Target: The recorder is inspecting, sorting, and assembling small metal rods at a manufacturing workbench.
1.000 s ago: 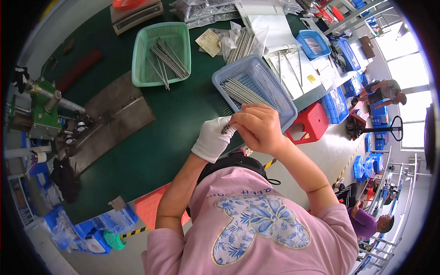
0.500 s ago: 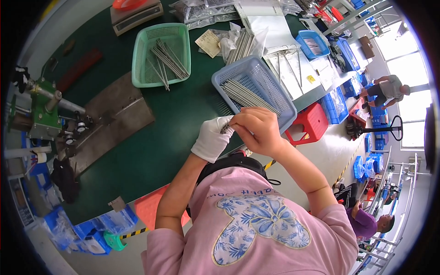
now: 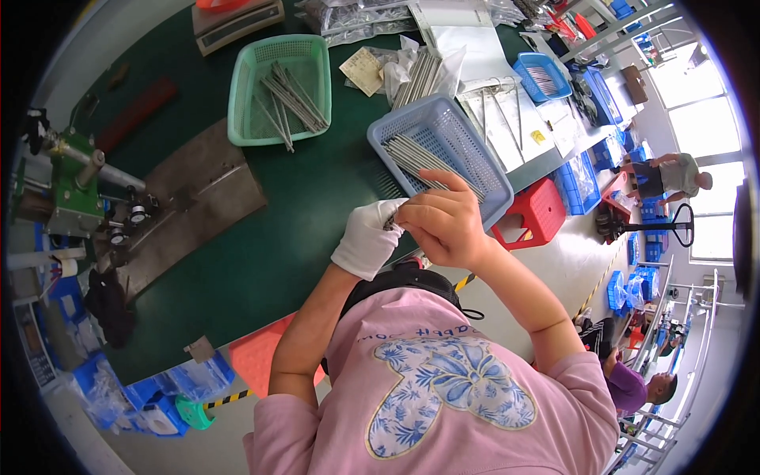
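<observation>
My left hand (image 3: 368,239) wears a white glove and is closed, fingers curled in front of me. Against its fingertips my bare right hand (image 3: 445,220) pinches, with one finger raised. A small dark, metallic-looking thing (image 3: 389,224) shows between the two hands; its kind is mostly hidden by the fingers. Just beyond them stands a grey-blue plastic basket (image 3: 465,141) with a bundle of thin metal rods (image 3: 421,161) lying slantwise in it. Farther left, a light green basket (image 3: 247,119) holds more thin metal rods (image 3: 294,99), some crossing each other.
A green machine (image 3: 77,186) with gauges and a brown metal plate (image 3: 206,190) occupy the table's left side. Bagged rods (image 3: 419,79) and a scale (image 3: 237,24) lie at the back. A red stool (image 3: 538,214) stands right. Two other people are farther right.
My right hand's fingers have shifted, one now lifting higher; both hands stay together at the same spot. A person in the right background has moved slightly.
</observation>
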Motion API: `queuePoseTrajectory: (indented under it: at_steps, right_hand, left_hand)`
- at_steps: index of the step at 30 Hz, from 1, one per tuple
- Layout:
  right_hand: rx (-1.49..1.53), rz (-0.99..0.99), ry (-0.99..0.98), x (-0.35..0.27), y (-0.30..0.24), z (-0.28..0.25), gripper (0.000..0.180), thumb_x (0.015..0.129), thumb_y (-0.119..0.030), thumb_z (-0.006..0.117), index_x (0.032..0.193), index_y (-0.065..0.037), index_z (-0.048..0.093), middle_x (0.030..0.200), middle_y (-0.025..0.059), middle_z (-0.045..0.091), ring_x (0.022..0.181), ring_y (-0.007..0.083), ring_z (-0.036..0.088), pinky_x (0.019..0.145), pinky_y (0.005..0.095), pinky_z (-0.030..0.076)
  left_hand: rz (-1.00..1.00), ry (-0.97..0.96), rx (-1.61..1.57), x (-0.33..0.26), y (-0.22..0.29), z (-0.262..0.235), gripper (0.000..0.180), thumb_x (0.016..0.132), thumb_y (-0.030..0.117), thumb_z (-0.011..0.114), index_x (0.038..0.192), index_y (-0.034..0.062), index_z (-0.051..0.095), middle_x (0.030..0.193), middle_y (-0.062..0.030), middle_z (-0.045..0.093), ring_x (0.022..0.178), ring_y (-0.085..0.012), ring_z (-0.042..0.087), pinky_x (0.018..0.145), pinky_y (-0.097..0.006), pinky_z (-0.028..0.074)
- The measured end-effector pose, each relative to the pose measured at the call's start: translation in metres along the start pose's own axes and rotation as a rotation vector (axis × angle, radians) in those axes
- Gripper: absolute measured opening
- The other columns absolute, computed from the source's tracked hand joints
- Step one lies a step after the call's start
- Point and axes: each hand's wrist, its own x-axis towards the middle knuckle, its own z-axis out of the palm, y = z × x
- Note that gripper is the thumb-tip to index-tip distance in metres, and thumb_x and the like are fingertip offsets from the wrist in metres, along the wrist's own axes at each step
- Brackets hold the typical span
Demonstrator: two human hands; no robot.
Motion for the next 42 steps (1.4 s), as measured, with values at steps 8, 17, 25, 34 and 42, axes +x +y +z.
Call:
queuePoseTrajectory:
  at_steps: [8, 17, 25, 34, 42]
  right_hand:
    - [0.083, 0.128, 0.057, -0.004, -0.002, 0.004, 0.011, 0.071, -0.001, 0.057, 0.081, -0.007, 0.057, 0.072, 0.0023, 0.062, 0.065, 0.0181, 0.059, 0.084, 0.038, 0.042]
    - [0.03, 0.084, 0.018, 0.001, -0.004, 0.005, 0.01, 0.071, -0.003, 0.058, 0.08, -0.008, 0.057, 0.071, 0.0021, 0.061, 0.066, 0.0182, 0.06, 0.083, 0.0374, 0.042]
    - [-0.032, 0.046, 0.01, 0.0, -0.006, 0.007, 0.012, 0.068, -0.003, 0.059, 0.079, -0.008, 0.058, 0.069, 0.0025, 0.06, 0.064, 0.0182, 0.058, 0.082, 0.0375, 0.042]
    - [-0.023, 0.055, -0.072, 0.006, -0.005, -0.001, 0.009, 0.072, -0.003, 0.059, 0.081, -0.007, 0.057, 0.075, 0.003, 0.062, 0.07, 0.019, 0.06, 0.085, 0.0396, 0.042]
    - [0.126, 0.296, -0.028, 0.043, -0.031, -0.057, 0.008, 0.08, -0.001, 0.051, 0.088, -0.001, 0.053, 0.08, 0.0107, 0.061, 0.069, 0.0199, 0.061, 0.071, 0.0312, 0.049]
  left_hand:
    - [-0.031, 0.003, 0.033, -0.001, 0.007, 0.0, 0.025, 0.073, -0.003, 0.052, 0.097, 0.0019, 0.059, 0.081, -0.0156, 0.061, 0.073, -0.0272, 0.061, 0.064, -0.03, 0.047]
    - [-0.007, 0.002, -0.033, 0.0, 0.003, -0.002, 0.027, 0.072, -0.004, 0.049, 0.096, 0.0008, 0.059, 0.08, -0.0158, 0.061, 0.071, -0.024, 0.06, 0.065, -0.029, 0.046]
    - [0.032, -0.042, -0.02, 0.0, 0.002, -0.001, 0.024, 0.071, -0.003, 0.049, 0.092, 0.0006, 0.059, 0.075, -0.0142, 0.06, 0.064, -0.0225, 0.057, 0.059, -0.029, 0.045]
    - [0.023, 0.051, -0.048, -0.002, -0.015, 0.005, 0.012, 0.075, 0.001, 0.053, 0.085, 0.0002, 0.058, 0.069, -0.0135, 0.058, 0.06, -0.0198, 0.055, 0.056, -0.029, 0.043]
    - [0.057, -0.056, -0.026, 0.001, -0.03, 0.006, 0.008, 0.082, 0.005, 0.056, 0.088, 0.0004, 0.057, 0.075, -0.009, 0.062, 0.067, -0.0161, 0.06, 0.062, -0.026, 0.047]
